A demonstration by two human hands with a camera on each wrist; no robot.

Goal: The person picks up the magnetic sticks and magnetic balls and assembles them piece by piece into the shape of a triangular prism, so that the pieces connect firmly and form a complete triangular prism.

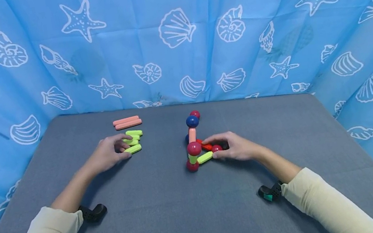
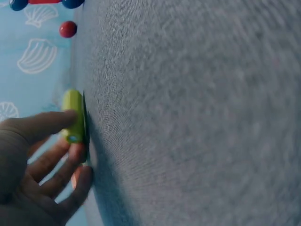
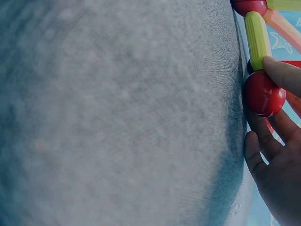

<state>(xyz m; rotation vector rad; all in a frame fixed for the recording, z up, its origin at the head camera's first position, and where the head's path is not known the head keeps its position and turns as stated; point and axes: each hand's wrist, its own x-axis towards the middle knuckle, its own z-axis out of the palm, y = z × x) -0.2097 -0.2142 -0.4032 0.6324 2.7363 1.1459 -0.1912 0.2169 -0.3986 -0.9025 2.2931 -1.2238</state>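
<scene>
My left hand (image 1: 107, 152) is at a small group of yellow-green rods (image 1: 134, 133) on the left. Its thumb and fingers pinch the nearest yellow-green rod (image 2: 72, 104), whose end faces the left wrist camera. On the right, a construction of rods and balls stands on the table, with a dark red ball (image 1: 194, 148) and a blue ball (image 1: 192, 121) raised up. My right hand (image 1: 236, 146) grips a red ball (image 3: 264, 94) at its near corner. The right thumb lies where that ball meets a yellow-green rod (image 3: 257, 40); the other fingers are behind the ball.
Two salmon-pink rods (image 1: 128, 124) lie side by side behind the yellow-green ones. A red ball (image 1: 195, 114) shows at the far end of the construction. The grey tabletop (image 1: 173, 216) meets a blue shell-patterned curtain (image 1: 146, 45) at the back and sides.
</scene>
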